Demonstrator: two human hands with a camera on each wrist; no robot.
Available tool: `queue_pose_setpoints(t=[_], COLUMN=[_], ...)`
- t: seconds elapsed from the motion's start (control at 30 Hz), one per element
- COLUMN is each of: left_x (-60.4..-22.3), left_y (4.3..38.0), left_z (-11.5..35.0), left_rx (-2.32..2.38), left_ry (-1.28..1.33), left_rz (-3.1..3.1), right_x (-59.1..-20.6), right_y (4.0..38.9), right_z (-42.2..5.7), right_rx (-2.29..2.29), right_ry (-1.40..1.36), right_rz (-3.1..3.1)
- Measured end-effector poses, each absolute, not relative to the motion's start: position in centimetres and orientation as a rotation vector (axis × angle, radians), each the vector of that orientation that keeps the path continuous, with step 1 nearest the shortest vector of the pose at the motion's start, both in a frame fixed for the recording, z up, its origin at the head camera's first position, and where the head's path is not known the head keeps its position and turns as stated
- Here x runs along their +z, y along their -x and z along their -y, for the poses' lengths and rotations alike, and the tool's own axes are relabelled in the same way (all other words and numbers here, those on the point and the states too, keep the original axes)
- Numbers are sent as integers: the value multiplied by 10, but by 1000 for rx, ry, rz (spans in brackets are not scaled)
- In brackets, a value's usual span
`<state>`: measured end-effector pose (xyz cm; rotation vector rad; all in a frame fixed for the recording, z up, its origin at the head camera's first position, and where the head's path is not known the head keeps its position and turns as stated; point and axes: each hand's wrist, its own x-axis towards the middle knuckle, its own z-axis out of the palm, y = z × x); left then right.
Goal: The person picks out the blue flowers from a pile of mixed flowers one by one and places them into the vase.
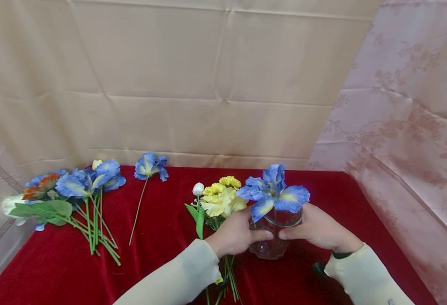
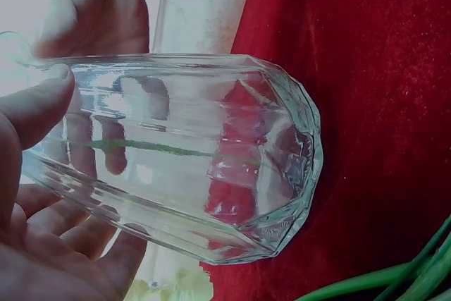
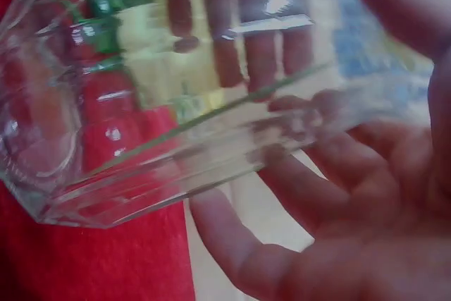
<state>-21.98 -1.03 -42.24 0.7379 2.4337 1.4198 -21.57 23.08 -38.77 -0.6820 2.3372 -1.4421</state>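
Observation:
Between both hands is a clear glass vase (image 1: 272,250) with a faceted base. A single blue iris (image 1: 274,192) stands in it, its bloom spread over the rim. Its green stem (image 2: 151,147) runs down inside the glass. My left hand (image 1: 235,233) holds the vase's left side, thumb across the front. On the opposite side my right hand (image 1: 322,226) grips it, its thumb close to the left thumb. In the right wrist view, fingers (image 3: 239,244) curl round the glass. Yellow flowers (image 1: 223,201) lie beside the left hand, their stems partly hidden by that forearm.
Red cloth (image 1: 151,267) covers the table. A white tulip (image 1: 198,189) lies by the yellow flowers. At the left is a pile of blue, orange and white flowers (image 1: 74,186) with green stems. One separate blue iris (image 1: 148,166) lies near the back edge. Curtains hang behind and at both sides.

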Motion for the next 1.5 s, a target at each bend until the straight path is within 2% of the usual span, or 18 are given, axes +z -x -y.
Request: queue_pose_setpoints(t=[0.3, 0.5, 0.73, 0.97, 1.07, 1.27, 1.5], left_x=[-419, -406, -393, -388, -390, -396, -413], left_y=[219, 232, 255, 275, 280, 284, 289], left_z=[14, 46, 119, 198, 225, 267, 284], left_rx=[1379, 1439, 1985, 2063, 2129, 2157, 2100], left_ry=[-764, -749, -444, 194, 377, 409, 416], left_rz=[-2426, -2359, -2125, -2162, -2018, -1595, -1487], right_x=[-386, -384, -385, -388, -388, -388, -388], right_y=[212, 211, 212, 214, 215, 214, 215], right_z=[-226, -227, -229, -229, -229, -228, -229], right_rx=[-1324, -1229, -1208, -1256, -1270, -1282, -1294], right_ry=[583, 544, 524, 553, 558, 546, 528], right_rz=[-2538, -2590, -2575, -2550, -2541, -2521, -2510])
